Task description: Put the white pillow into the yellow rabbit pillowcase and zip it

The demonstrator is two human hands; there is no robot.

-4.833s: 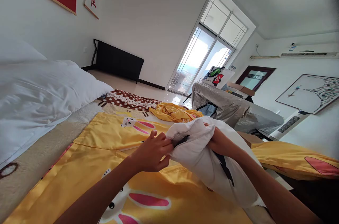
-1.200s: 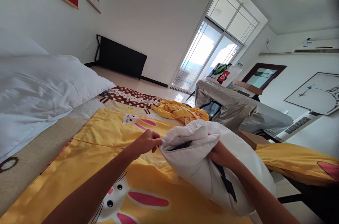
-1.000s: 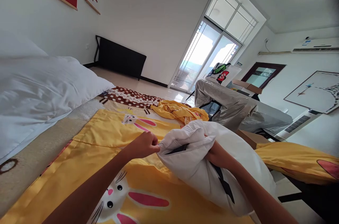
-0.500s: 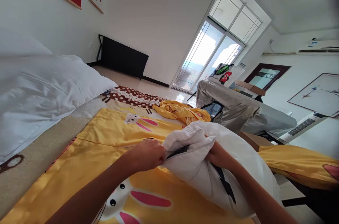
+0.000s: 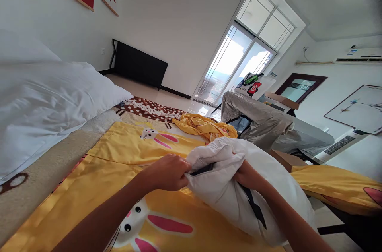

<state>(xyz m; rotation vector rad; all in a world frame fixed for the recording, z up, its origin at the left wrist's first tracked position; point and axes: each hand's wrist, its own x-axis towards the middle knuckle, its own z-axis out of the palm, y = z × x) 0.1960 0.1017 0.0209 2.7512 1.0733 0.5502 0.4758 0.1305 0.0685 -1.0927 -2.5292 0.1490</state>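
A plump white pillow (image 5: 268,172) with dark printed marks lies across the right side of the bed. My left hand (image 5: 171,172) is closed on the near left edge of the pillow, its fingers pinching the white fabric. My right hand (image 5: 246,174) grips a fold farther right, and its fingertips are partly hidden by the cloth. Between the two hands the fabric bunches up around a dark patch. Beneath the pillow and my left forearm is a flat yellow pillowcase (image 5: 167,200) printed with white rabbits.
White bedding (image 5: 53,101) is heaped at the left on a beige blanket (image 5: 44,160). A crumpled yellow cloth (image 5: 199,125) lies beyond the pillow. Farther right stands a table under grey plastic sheeting (image 5: 253,113). Another yellow cloth (image 5: 334,182) hangs at the right edge.
Both hands keep their hold on the pillow. My left hand and the pinched edge have shifted very slightly to the right; otherwise the scene is nearly the same.
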